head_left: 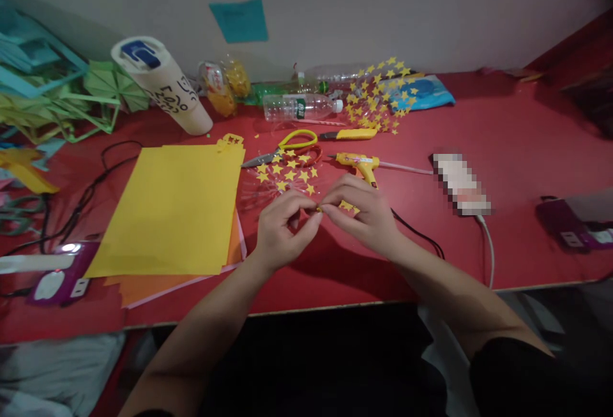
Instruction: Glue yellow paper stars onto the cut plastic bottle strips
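My left hand (287, 227) and my right hand (360, 214) meet at the fingertips above the red table, both pinching a tiny yellow piece (319, 209). Its shape is too small to make out. Just beyond my left hand, yellow stars (290, 175) stand on a clear plastic piece. A few loose yellow stars (348, 206) show beside my right hand's fingers. The yellow glue gun (357, 163) lies behind my right hand. Scissors with yellow and red handles (297, 141) rest behind the star-covered plastic, near a yellow cutter (348, 135).
Yellow paper sheets (175, 209) lie left on the red table (522, 149). Behind stand a white tumbler (167, 88), a plastic bottle (299, 108) and another star cluster (378, 98). A phone (460, 184) with a cable is right; a purple power strip (64, 273) sits left.
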`<state>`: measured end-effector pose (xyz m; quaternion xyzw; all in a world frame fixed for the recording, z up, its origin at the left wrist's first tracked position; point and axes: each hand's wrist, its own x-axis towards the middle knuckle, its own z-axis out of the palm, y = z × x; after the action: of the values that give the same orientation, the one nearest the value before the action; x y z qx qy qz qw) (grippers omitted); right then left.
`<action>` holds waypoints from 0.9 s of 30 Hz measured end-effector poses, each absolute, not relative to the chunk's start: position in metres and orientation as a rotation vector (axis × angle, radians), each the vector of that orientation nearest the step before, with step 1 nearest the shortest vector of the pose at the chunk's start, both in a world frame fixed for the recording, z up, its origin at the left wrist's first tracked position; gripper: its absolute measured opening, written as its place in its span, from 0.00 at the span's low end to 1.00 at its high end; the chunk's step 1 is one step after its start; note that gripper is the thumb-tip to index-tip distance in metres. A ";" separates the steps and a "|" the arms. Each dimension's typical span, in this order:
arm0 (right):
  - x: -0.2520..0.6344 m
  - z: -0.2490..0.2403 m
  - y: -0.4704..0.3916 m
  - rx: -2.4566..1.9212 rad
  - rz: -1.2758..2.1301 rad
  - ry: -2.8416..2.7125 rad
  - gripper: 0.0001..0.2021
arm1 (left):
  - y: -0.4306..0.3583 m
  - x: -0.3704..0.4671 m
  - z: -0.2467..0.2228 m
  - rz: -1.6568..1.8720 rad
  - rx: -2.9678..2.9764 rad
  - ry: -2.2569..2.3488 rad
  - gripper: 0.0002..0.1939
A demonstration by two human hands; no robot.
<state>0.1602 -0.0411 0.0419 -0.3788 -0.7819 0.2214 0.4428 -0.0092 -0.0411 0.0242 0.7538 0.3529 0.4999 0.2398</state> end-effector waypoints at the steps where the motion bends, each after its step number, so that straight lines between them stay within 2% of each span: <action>1: 0.159 0.042 -0.042 -0.950 0.542 -1.936 0.07 | -0.041 -0.008 0.024 1.377 2.050 0.982 0.03; 8: 0.172 0.044 -0.032 -1.083 0.547 -1.941 0.08 | -0.039 -0.009 0.026 1.401 2.030 0.982 0.06; 12: 0.206 0.032 0.001 -1.860 0.192 -1.828 0.11 | -0.034 -0.018 0.028 1.463 1.992 1.073 0.07; 15: 0.225 0.015 0.023 -2.334 0.260 -1.813 0.14 | -0.029 -0.025 0.028 1.532 1.949 1.141 0.06; 21: 0.233 0.000 0.033 -2.312 0.480 -1.718 0.17 | -0.022 -0.031 0.027 1.601 1.846 1.190 0.06; 27: 0.241 0.009 0.030 -2.054 0.650 -1.459 0.15 | -0.018 -0.031 0.025 1.580 1.667 1.287 0.03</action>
<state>0.2407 0.0305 0.0094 -0.7610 -0.5403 0.2408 0.2665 -0.0310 -0.0184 0.0250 0.6128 0.4732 0.5808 0.2514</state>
